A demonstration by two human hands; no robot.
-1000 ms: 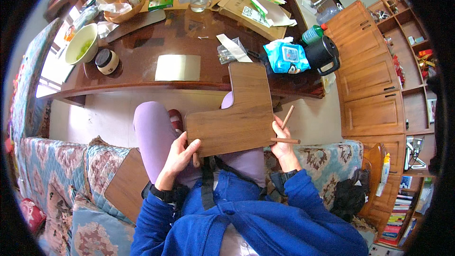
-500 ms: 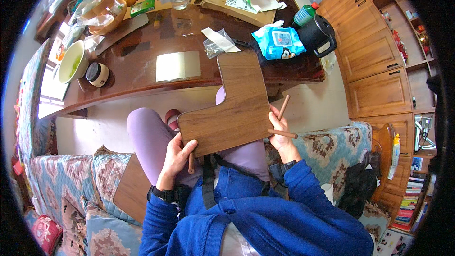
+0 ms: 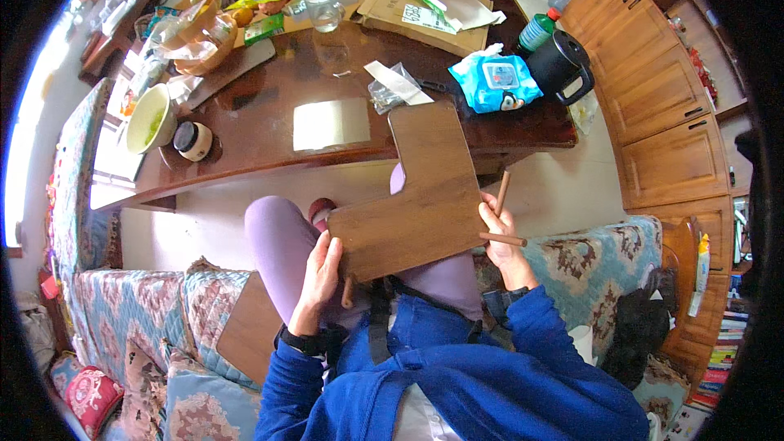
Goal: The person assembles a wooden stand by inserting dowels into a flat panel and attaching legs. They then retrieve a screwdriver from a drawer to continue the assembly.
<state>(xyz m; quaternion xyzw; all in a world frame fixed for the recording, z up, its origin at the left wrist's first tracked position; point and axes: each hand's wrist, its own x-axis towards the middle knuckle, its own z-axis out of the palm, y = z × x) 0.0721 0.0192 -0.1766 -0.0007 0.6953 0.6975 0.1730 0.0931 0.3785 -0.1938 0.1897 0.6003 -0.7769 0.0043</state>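
Brown wood-look L-shaped board (image 3: 433, 204), held up over the lap between two hands. Short arm points away and covers part of the near edge of the worktop (image 3: 261, 122) in view; notch faces the left knee.

Left hand (image 3: 320, 273): grasping the board's left edge. Right hand (image 3: 502, 241): grasping the right edge, thumb between two brown pegs. Upper peg (image 3: 502, 194) slants up past the fingers, lower peg (image 3: 505, 239) lies nearly sideways. Third peg (image 3: 348, 292) shows below the near left corner, just beside the left hand. How the pegs join the board: hidden, cannot tell.

Clutter on the worktop: a clear plastic bag (image 3: 380, 100) with a white strip (image 3: 398, 82) across it sits just beyond the board's far end, so that side is tight. Blue wipes pack (image 3: 498, 86) is right of it, overlapping the black kettle (image 3: 560, 65) in view; green bottle (image 3: 536, 31) stands behind. Farther back: flat cardboard box (image 3: 392, 12) with papers on top, and a glass cup (image 3: 326, 12). Left end has a pale bowl (image 3: 152, 120), a dark-lidded jar (image 3: 193, 142) near it, and an orange-brown basket (image 3: 208, 57) full of packets.

Below: purple trouser legs (image 3: 282, 233) under and beside the board. Flowered sofa (image 3: 135, 302) behind, with a second brown panel (image 3: 249, 331) resting on it left of the left forearm. Black bag (image 3: 637, 327) on the right side, well apart from the hands.
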